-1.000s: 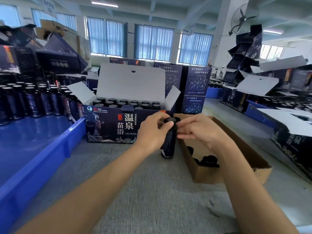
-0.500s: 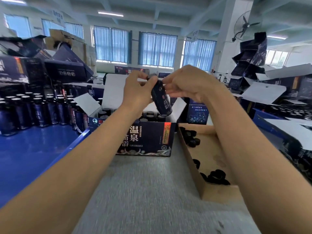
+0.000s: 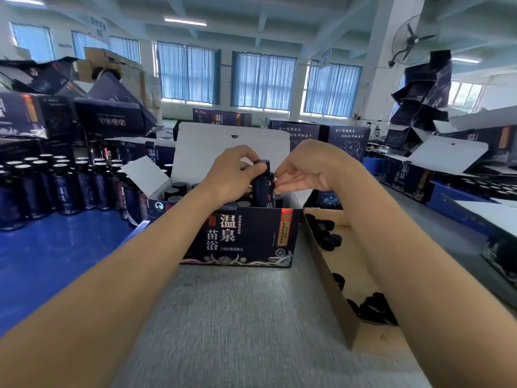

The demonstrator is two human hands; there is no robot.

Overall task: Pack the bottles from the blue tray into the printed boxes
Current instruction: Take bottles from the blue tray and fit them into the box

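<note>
Single wide-angle head cam, looking forward and slightly down over the grey table [image 3: 237,317] at the open printed box [image 3: 251,236], close range, hall windows [image 3: 263,79] behind.

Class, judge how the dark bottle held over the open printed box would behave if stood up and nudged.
Tall and narrow, the bottle probably tips easily. Its round body would likely roll once down. Smooth-looking, so maybe slippery; left hand and right hand both grip it.

Open printed box [image 3: 240,236], front panel: large white characters 温泉 above 苗浴, smaller print beneath too blurred to read; open box at right [image 3: 405,177], side panel: 温泉, set vertically.
</note>
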